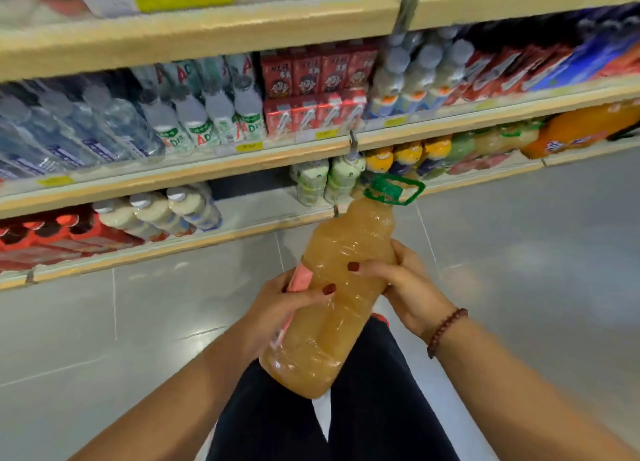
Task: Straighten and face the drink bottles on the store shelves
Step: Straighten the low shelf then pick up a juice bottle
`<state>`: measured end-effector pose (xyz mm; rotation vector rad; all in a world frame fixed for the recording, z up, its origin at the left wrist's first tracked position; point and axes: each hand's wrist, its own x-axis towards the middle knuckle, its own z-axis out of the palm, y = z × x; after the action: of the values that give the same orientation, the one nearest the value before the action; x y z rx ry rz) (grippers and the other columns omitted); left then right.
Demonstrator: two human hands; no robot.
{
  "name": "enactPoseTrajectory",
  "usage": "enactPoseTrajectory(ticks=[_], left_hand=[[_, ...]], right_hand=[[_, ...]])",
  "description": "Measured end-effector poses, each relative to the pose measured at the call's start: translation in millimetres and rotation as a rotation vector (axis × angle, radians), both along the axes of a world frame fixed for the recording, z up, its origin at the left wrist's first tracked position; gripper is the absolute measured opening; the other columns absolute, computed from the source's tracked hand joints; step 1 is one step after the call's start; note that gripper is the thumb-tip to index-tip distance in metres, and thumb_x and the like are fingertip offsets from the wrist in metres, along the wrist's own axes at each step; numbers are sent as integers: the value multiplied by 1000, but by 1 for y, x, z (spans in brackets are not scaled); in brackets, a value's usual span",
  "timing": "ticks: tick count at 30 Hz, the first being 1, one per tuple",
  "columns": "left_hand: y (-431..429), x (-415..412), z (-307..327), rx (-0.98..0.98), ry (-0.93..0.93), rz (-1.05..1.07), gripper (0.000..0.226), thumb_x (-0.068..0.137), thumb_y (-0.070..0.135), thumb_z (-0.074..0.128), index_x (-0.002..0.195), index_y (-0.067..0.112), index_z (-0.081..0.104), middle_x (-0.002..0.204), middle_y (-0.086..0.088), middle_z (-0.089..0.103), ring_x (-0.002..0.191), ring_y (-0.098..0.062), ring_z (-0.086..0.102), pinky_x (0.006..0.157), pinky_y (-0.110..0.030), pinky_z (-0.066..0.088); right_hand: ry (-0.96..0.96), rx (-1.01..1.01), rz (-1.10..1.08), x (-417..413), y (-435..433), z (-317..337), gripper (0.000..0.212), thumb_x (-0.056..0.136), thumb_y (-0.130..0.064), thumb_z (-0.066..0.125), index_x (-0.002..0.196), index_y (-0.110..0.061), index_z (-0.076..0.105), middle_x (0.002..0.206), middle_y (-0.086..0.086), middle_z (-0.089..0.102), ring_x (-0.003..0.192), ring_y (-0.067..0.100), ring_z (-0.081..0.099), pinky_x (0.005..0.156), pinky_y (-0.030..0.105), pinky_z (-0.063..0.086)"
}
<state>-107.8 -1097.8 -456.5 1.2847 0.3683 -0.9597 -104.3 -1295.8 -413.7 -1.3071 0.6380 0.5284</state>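
A large bottle of cloudy amber juice (341, 284) with a green cap and carry handle (393, 188) tilts in front of me, cap toward the shelves. Its pink label faces left and is mostly hidden. My left hand (280, 310) grips the bottle's left side, thumb across the front. My right hand (401, 280) holds the right side, thumb on the front. The bottle is off the shelf, above my lap.
The bottom shelf (266, 215) has a gap between white milk-drink bottles (162, 211) and pale green bottles (329, 180). Similar juice bottles (485, 145) and an orange soda bottle (585, 125) stand to the right. Water bottles (86, 128) and red cartons (315, 93) fill the shelf above. Grey tiled floor lies below.
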Motion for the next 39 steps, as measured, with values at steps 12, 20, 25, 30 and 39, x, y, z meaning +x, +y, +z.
enactPoseTrajectory(ticks=[12,20,25,30,39], left_hand=[[-164,-35,108,49,-133,-184,71,43,50,91,107,30,68,99,3,76,86,-15,73,63,-29,57],[-307,-93,138,-94,-129,-305,64,61,45,88,116,20,68,115,-13,70,106,-33,67,91,-48,52],[-383,-100,149,-127,-153,-461,55,64,46,86,112,26,69,114,-11,71,104,-32,68,87,-48,55],[-447,-92,149,-129,-153,-606,52,62,48,86,109,31,70,114,-8,71,104,-29,68,90,-50,54],[-567,-30,135,-189,-135,-700,64,64,46,86,120,25,64,116,-9,70,107,-31,67,95,-54,50]], right_hand=[[-159,49,-398,-89,-143,98,88,46,-31,87,124,-23,50,113,0,65,98,17,65,65,25,57],[-258,45,-607,-156,-274,145,80,55,-12,90,125,-17,50,110,7,67,90,21,69,59,26,57],[-306,33,-782,-188,-336,159,74,61,-5,86,125,-15,49,115,14,65,95,27,68,59,29,57],[-310,14,-906,-203,-387,159,74,65,-8,84,128,-19,46,115,9,63,96,23,66,57,26,57],[-274,-57,-960,-151,-498,148,89,60,-14,87,136,-18,41,115,7,63,95,21,66,57,24,57]])
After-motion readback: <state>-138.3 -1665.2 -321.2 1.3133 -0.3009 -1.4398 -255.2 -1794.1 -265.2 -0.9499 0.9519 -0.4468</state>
